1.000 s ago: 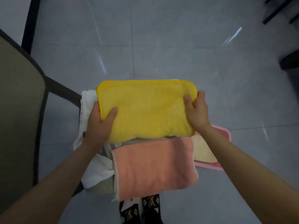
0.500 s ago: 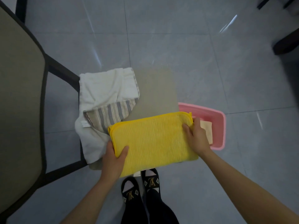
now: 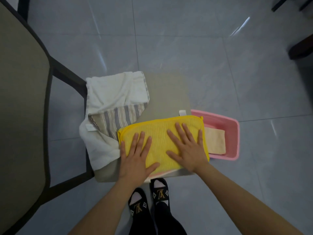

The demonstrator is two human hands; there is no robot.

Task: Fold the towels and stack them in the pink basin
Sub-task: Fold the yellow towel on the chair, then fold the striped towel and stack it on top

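1. While the person is looking straight down, both palms are pressing a folded yellow towel point(image 3: 159, 133) onto a small grey stool point(image 3: 167, 92). The left hand point(image 3: 135, 158) and right hand point(image 3: 188, 150) are lying flat with fingers spread, gripping nothing.
2. The task is looking partly done. A folded peach towel point(image 3: 216, 141) is already lying in the pink basin point(image 3: 237, 138), which is sitting on the floor just beside the stool's right edge. The yellow towel is folded but not yet in the basin. A sliver of pink towel point(image 3: 160, 174) is showing under its near edge. A white towel point(image 3: 111, 92) and a striped towel point(image 3: 118, 117) are lying rumpled and unfolded on the stool's left side, spilling over its edge.
3. The yellow towel's right edge is overhanging the stool towards the basin, so the path to it is appearing short and unobstructed. A large chair point(image 3: 22, 99) is crowding the left, while the tiled floor point(image 3: 186, 39) is offering open room ahead and to the right.
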